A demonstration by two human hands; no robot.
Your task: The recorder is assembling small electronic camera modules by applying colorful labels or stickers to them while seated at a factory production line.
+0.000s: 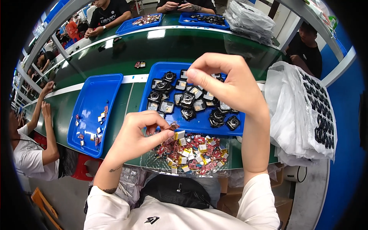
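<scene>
On the green surface [126,53], the blue tray [155,82] at twelve o'clock holds black round modules. Nearer, the clear tray [153,163] is heaped with silver-and-red parts. Left hand [134,136] pinches one small part [174,125] over it: likely light, rigid, delicate, best held by its edges. Right hand [230,82] fingertips are pressed together; contents hidden.

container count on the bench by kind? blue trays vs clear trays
Blue trays: 4 (near left, near centre, two far)
Clear trays: 1
Total: 5
</scene>
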